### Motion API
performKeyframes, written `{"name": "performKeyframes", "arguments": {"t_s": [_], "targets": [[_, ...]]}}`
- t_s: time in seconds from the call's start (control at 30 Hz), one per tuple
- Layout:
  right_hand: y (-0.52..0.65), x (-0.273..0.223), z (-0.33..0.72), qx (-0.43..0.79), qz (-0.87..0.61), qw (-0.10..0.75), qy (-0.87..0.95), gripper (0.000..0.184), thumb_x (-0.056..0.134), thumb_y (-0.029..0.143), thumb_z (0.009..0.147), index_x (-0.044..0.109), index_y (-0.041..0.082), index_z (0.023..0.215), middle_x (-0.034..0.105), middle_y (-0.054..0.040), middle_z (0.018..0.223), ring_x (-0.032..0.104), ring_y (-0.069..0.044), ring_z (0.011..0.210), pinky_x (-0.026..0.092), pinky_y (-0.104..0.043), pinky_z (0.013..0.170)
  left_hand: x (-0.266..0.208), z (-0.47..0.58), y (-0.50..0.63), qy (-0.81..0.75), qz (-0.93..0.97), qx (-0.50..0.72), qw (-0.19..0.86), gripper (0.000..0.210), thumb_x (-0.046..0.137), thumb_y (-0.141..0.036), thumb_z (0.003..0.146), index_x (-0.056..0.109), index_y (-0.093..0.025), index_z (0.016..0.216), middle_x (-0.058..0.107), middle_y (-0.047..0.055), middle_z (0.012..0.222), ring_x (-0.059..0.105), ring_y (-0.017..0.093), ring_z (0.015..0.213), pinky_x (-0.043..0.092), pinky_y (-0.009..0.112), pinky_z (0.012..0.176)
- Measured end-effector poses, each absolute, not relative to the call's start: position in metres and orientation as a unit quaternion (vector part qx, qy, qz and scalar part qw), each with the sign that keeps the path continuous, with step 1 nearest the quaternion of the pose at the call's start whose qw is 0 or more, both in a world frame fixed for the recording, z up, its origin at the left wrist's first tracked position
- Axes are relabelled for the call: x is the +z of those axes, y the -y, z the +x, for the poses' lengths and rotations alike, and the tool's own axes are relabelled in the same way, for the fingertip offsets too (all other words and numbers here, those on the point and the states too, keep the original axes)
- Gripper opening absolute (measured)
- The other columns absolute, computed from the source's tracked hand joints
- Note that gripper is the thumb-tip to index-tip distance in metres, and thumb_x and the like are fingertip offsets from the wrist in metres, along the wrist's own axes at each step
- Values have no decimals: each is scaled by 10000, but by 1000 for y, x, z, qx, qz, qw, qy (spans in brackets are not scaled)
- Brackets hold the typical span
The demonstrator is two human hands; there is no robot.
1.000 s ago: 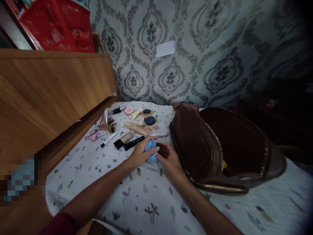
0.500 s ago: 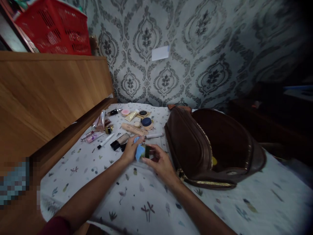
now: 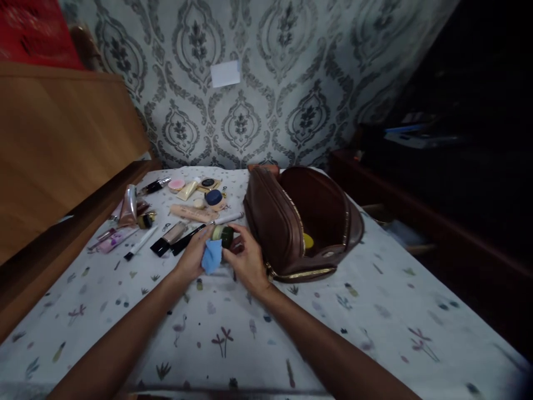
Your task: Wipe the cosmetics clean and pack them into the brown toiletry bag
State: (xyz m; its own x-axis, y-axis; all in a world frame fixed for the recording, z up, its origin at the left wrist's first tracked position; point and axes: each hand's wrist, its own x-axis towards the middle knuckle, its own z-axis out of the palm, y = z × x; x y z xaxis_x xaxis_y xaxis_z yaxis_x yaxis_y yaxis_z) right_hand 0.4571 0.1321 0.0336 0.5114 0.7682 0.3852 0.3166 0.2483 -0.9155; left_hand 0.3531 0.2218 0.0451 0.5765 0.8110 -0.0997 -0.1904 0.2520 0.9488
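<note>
Between my hands is a small jar (image 3: 226, 236) with a dark green end and a paler end. My right hand (image 3: 249, 262) grips the dark end with thumb and fingers. My left hand (image 3: 192, 258) is closed on a light blue cloth (image 3: 212, 257), which hangs down against the jar; its fingertips are partly hidden. Just beyond the left hand lie a black-capped foundation bottle (image 3: 169, 239) and a slim black tube (image 3: 187, 239). To the right of my right hand stands an open brown leather bag (image 3: 272, 222) with a gold zip and a yellow item (image 3: 307, 241) inside.
More cosmetics lie at the back left: a peach tube (image 3: 194, 213), a navy-lidded compact (image 3: 214, 197), a pink compact (image 3: 176, 185) and a rose tube (image 3: 128, 205). A wooden panel (image 3: 66, 150) borders the left. The patterned cloth-covered table (image 3: 233, 339) meets the wallpapered wall.
The view has swung right, so everything sits further left. The jar has turned in my hands, showing its pale and dark ends, and the blue cloth now hangs lower.
</note>
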Motion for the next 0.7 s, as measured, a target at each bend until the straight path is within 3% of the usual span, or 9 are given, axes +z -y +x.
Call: {"name": "performKeyframes", "arguments": {"t_s": [0.13, 0.27, 0.37, 0.53, 0.63, 0.7], "targets": [[-127, 40, 455, 136, -585, 629, 494, 508, 640, 137, 708, 583, 199, 1209, 645, -59, 1075, 622, -179, 820, 544, -304, 742, 53, 350, -219, -304, 525, 334, 722, 455, 741, -584, 675, 642, -182, 863, 690, -1, 737, 678, 202, 783, 536, 284, 658], [-113, 55, 453, 100, -564, 601, 558, 508, 648, 133, 753, 564, 228, 1245, 635, -65, 1121, 634, -198, 947, 563, -311, 820, 60, 344, -216, -297, 577, 367, 667, 321, 708, -469, 698, 657, -199, 864, 703, 2, 797, 673, 219, 817, 549, 306, 674], [-99, 72, 457, 69, -536, 579, 611, 516, 653, 160, 802, 520, 243, 1294, 622, -71, 1180, 631, -200, 1036, 567, -313, 865, 61, 341, -210, -288, 633, 390, 604, 245, 649, -400, 724, 662, -228, 898, 701, 1, 800, 659, 221, 776, 552, 334, 674], [-63, 113, 479, 2, -448, 601, 662, 493, 696, 261, 861, 495, 214, 1308, 615, -104, 1236, 604, -206, 1143, 543, -323, 955, 76, 346, -187, -234, 763, 389, 461, 146, 704, -343, 699, 687, -264, 820, 710, 18, 830, 632, 238, 751, 547, 360, 686], [-40, 139, 502, -27, -457, 635, 622, 519, 760, 303, 818, 529, 231, 1277, 629, -76, 1192, 638, -197, 1012, 592, -302, 804, 100, 360, -160, -111, 864, 283, 401, 184, 580, -354, 840, 735, -280, 905, 707, 30, 797, 638, 230, 704, 535, 341, 659], [-29, 149, 522, -26, -499, 654, 568, 505, 779, 302, 801, 554, 233, 1247, 623, -57, 1159, 646, -179, 927, 597, -296, 748, 115, 375, -140, -76, 906, 209, 359, 285, 556, -328, 873, 706, -281, 1110, 676, 24, 737, 625, 212, 650, 523, 323, 658]]}}
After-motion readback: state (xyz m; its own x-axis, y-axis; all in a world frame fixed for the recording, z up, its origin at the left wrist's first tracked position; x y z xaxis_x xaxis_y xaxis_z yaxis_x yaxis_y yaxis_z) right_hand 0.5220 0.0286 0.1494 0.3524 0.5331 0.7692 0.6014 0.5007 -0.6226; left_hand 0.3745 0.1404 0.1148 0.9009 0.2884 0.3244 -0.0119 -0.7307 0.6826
